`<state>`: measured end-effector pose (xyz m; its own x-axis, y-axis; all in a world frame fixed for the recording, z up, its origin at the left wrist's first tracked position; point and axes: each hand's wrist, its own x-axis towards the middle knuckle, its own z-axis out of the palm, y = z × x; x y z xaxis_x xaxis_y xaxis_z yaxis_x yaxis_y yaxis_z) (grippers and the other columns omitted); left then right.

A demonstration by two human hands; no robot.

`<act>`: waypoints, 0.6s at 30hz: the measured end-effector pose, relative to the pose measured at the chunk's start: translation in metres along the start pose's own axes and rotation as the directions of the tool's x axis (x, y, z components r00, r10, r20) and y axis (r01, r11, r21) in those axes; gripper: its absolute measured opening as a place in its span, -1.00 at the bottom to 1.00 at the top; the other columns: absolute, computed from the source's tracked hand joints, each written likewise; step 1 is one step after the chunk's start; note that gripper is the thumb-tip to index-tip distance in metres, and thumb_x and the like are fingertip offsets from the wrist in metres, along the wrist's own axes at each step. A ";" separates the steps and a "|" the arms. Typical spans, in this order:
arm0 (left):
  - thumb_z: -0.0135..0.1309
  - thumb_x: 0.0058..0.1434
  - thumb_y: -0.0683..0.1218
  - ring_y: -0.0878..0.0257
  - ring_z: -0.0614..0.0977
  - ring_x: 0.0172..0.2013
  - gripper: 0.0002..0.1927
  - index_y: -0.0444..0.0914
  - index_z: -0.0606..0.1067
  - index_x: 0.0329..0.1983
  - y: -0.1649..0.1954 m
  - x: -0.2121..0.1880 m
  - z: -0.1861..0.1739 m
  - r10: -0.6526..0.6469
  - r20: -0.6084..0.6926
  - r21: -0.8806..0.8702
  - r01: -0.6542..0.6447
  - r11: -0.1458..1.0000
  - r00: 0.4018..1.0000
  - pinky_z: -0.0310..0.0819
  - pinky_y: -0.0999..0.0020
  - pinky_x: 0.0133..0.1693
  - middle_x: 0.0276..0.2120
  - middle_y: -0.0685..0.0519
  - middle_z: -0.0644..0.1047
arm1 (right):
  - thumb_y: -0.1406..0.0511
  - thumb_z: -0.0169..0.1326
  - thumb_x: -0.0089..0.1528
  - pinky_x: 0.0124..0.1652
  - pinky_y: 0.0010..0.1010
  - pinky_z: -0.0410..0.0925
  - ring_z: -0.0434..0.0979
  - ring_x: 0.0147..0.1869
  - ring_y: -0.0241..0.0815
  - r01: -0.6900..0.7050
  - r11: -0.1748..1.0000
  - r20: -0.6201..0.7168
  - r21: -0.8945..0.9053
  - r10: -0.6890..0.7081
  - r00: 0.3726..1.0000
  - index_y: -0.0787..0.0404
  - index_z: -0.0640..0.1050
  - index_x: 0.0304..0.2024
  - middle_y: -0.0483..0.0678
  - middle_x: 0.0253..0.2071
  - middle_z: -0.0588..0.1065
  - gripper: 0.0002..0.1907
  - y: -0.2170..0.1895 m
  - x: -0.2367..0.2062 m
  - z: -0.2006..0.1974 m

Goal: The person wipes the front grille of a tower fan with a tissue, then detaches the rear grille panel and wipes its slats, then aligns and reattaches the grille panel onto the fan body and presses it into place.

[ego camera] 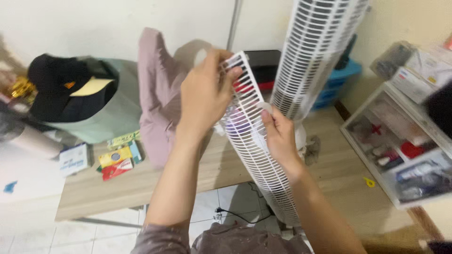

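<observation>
Just above the wooden table (141,188), nearest the camera, a long white slotted grille panel (252,141) slants between both hands. The right hand (280,136) pinches the panel's right edge about midway, thumb on the front. The left hand (205,96) wraps the panel's top end, fingers curled over the slats. Beyond the panel on the table stands the white tower fan body (313,56). Left of the panel hangs mauve cloth (157,94); farther left lie small boxes (117,160) and what looks like a black cap (56,80).
</observation>
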<state>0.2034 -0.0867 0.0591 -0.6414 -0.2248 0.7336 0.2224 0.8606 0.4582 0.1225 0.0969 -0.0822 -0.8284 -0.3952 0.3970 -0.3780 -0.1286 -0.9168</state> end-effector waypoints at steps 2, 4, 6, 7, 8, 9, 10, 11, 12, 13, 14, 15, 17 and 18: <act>0.19 0.19 0.00 0.00 0.71 -0.23 -0.67 -0.15 0.48 0.00 -0.005 0.011 0.005 -0.126 0.081 -0.046 0.130 0.990 0.989 0.49 0.02 -0.24 -0.34 -0.03 0.67 | 0.16 -0.15 0.49 -0.11 -0.50 0.39 0.48 -0.13 -0.38 -0.018 1.000 0.031 -0.002 0.019 0.999 0.27 0.55 0.05 -0.18 -0.19 0.55 -0.64 0.011 0.019 -0.003; 0.28 0.06 0.02 -0.05 0.68 -0.26 -0.63 -0.10 0.58 -0.06 -0.012 0.012 0.011 -0.070 0.113 -0.064 0.078 0.995 0.991 0.50 0.00 -0.24 -0.30 -0.09 0.65 | 0.03 -0.21 0.47 -0.05 -0.43 0.35 0.44 -0.11 -0.35 -0.109 0.991 0.026 -0.083 0.111 0.993 0.24 0.59 -0.01 -0.21 -0.19 0.55 -0.51 0.020 0.044 -0.004; 0.23 0.04 0.03 -0.06 0.69 -0.20 -0.70 -0.11 0.62 -0.15 -0.015 0.010 0.025 0.006 0.110 -0.040 -0.002 0.999 0.994 0.54 0.03 -0.13 -0.25 -0.08 0.66 | -0.06 -0.15 0.47 -0.07 -0.38 0.28 0.38 -0.08 -0.34 0.073 0.982 0.032 -0.172 -0.068 0.997 0.21 0.54 0.24 -0.20 -0.09 0.48 -0.42 0.026 0.070 -0.003; 0.20 0.07 0.04 -0.03 0.70 -0.18 -0.72 -0.11 0.64 -0.17 -0.019 0.012 0.030 0.003 0.093 -0.013 -0.002 1.000 0.996 0.53 0.00 -0.15 -0.23 -0.02 0.68 | 0.00 -0.13 0.50 -0.08 -0.39 0.31 0.47 -0.07 -0.28 0.050 0.941 -0.001 -0.334 -0.054 0.999 0.31 0.56 0.06 -0.12 -0.15 0.52 -0.49 0.028 0.081 -0.001; 0.18 0.01 0.05 0.04 0.71 -0.17 -0.68 -0.08 0.64 -0.15 -0.026 0.013 0.033 0.047 0.000 -0.061 -0.047 0.997 0.999 0.57 0.10 -0.16 -0.22 0.02 0.68 | 0.18 0.08 0.55 0.12 -0.43 0.34 0.45 0.12 -0.26 0.216 0.965 0.066 0.146 -0.227 0.972 0.42 0.50 0.14 -0.11 -0.01 0.49 -0.63 0.031 0.086 0.006; 0.16 0.07 0.10 0.10 0.73 -0.25 -0.68 -0.06 0.65 -0.13 -0.033 0.017 0.036 -0.042 0.025 -0.078 0.043 0.996 0.999 0.58 0.13 -0.18 -0.25 0.06 0.70 | 0.17 -0.05 0.61 -0.02 -0.44 0.31 0.43 -0.03 -0.26 0.216 0.976 0.119 0.031 -0.218 0.969 0.39 0.48 0.04 -0.10 -0.10 0.48 -0.65 0.033 0.080 0.007; 0.15 0.13 0.15 0.16 0.76 -0.32 -0.68 -0.03 0.67 -0.11 -0.040 0.022 0.038 -0.119 0.047 -0.114 0.123 0.986 0.992 0.60 0.17 -0.19 -0.29 0.09 0.72 | 0.16 -0.18 0.66 -0.15 -0.45 0.29 0.40 -0.18 -0.27 0.224 0.971 0.171 -0.085 -0.208 0.963 0.37 0.45 -0.05 -0.09 -0.19 0.46 -0.61 0.034 0.074 0.013; 0.15 0.15 0.18 0.18 0.76 -0.31 -0.67 -0.01 0.68 -0.11 -0.051 0.026 0.037 -0.106 0.008 -0.131 0.106 0.986 0.994 0.60 0.20 -0.20 -0.30 0.11 0.72 | 0.18 -0.23 0.69 -0.15 -0.38 0.28 0.43 -0.14 -0.23 0.296 0.893 0.146 -0.339 -0.261 0.954 0.39 0.46 -0.01 -0.04 -0.15 0.50 -0.59 0.034 0.061 0.015; 0.15 0.17 0.21 0.19 0.76 -0.30 -0.67 0.02 0.69 -0.10 -0.062 0.028 0.034 -0.082 -0.019 -0.149 0.078 0.986 0.996 0.60 0.23 -0.20 -0.31 0.13 0.73 | 0.15 -0.23 0.65 -0.15 -0.29 0.29 0.46 -0.15 -0.17 0.195 0.847 0.127 -0.495 -0.152 0.980 0.40 0.49 -0.07 0.00 -0.22 0.50 -0.56 0.036 0.040 0.020; 0.15 0.16 0.23 0.19 0.76 -0.28 -0.65 0.03 0.69 -0.10 -0.069 0.029 0.032 -0.076 -0.028 -0.153 0.071 0.986 0.997 0.60 0.24 -0.20 -0.31 0.14 0.73 | 0.13 -0.22 0.60 -0.15 -0.21 0.30 0.49 -0.17 -0.12 0.090 0.764 0.083 -0.639 -0.048 0.995 0.40 0.51 -0.14 0.04 -0.29 0.50 -0.52 0.034 0.026 0.023; 0.14 0.16 0.25 0.19 0.76 -0.27 -0.64 0.04 0.69 -0.10 -0.076 0.029 0.030 -0.069 -0.037 -0.156 0.063 0.986 0.997 0.61 0.24 -0.20 -0.31 0.14 0.73 | 0.14 -0.21 0.62 -0.11 -0.22 0.30 0.48 -0.14 -0.13 0.152 0.792 0.113 -0.591 -0.106 0.988 0.40 0.50 -0.09 0.04 -0.26 0.49 -0.54 0.034 0.013 0.027; 0.13 0.14 0.27 0.18 0.75 -0.26 -0.63 0.05 0.68 -0.11 -0.077 0.031 0.028 -0.075 -0.037 -0.147 0.069 0.987 0.996 0.61 0.22 -0.20 -0.29 0.13 0.72 | 0.15 -0.21 0.64 -0.08 -0.24 0.31 0.47 -0.11 -0.15 0.220 0.810 0.133 -0.544 -0.175 0.976 0.41 0.49 -0.05 0.03 -0.22 0.48 -0.56 0.029 0.004 0.029; 0.10 0.10 0.30 0.19 0.75 -0.24 -0.58 0.05 0.65 -0.09 -0.073 0.026 0.025 -0.136 -0.012 -0.134 0.133 0.982 0.991 0.61 0.21 -0.24 -0.26 0.14 0.72 | 0.15 -0.20 0.64 -0.03 -0.28 0.31 0.46 -0.07 -0.19 0.268 0.869 0.125 -0.416 -0.238 0.963 0.40 0.49 0.00 0.01 -0.18 0.48 -0.58 0.023 -0.004 0.033; 0.08 0.09 0.33 0.22 0.75 -0.24 -0.55 0.05 0.62 -0.07 -0.063 0.027 0.025 -0.171 -0.005 -0.139 0.169 0.976 0.985 0.61 0.21 -0.27 -0.24 0.16 0.72 | 0.14 -0.19 0.64 -0.02 -0.30 0.32 0.46 -0.07 -0.21 0.273 0.899 0.096 -0.342 -0.256 0.962 0.38 0.49 0.00 -0.02 -0.16 0.48 -0.58 0.018 -0.001 0.033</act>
<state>0.1536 -0.1357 0.0378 -0.6665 -0.3708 0.6467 0.2112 0.7380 0.6409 0.1299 0.0654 -0.1005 -0.6605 -0.4348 0.6121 -0.7076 0.0878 -0.7012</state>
